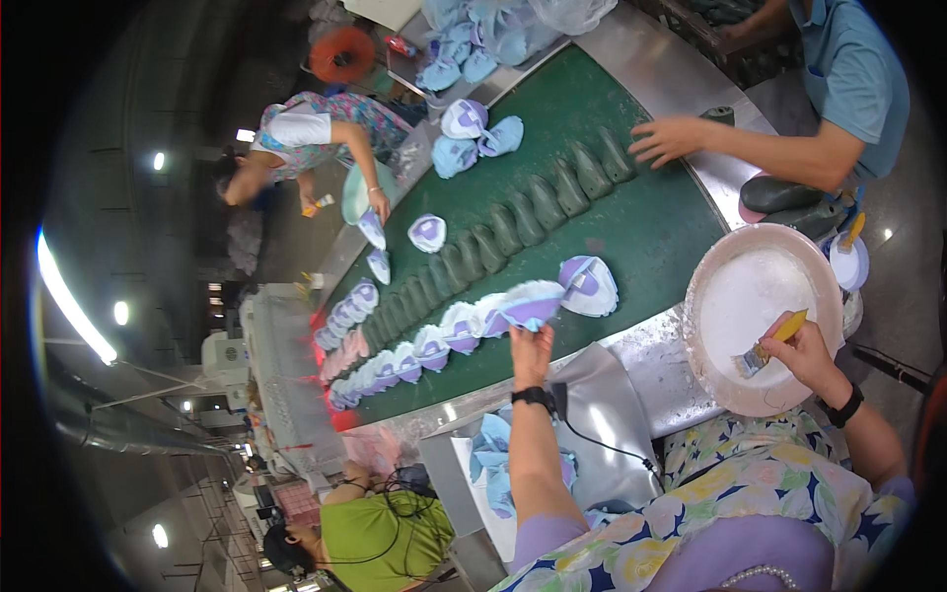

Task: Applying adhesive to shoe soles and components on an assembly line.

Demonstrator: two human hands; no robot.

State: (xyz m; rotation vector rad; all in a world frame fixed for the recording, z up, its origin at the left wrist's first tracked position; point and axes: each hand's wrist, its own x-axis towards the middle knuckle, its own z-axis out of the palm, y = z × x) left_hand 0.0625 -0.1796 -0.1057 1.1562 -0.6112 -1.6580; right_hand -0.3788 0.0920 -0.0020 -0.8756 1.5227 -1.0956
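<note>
Over the near side of the green conveyor belt (612, 99), my left hand (533, 353) is closed on the edge of a purple and light-blue shoe upper (533, 302). Another shoe upper (589, 286) lies on the belt just right of it, and a row of white and purple uppers (431, 347) runs away to the left. My right hand (801, 353) grips a brush (755, 360) by its yellow handle. Its bristles are over the white paste or liquid in a pink basin (698, 340), seemingly touching it.
Dark green shoe lasts (528, 219) line the belt's middle. A co-worker's hand (671, 141) reaches over the far right end; another co-worker (340, 138) handles uppers across the belt. Light-blue pieces (493, 459) lie beside my left forearm. A small tub (850, 266) holding a brush stands behind the basin.
</note>
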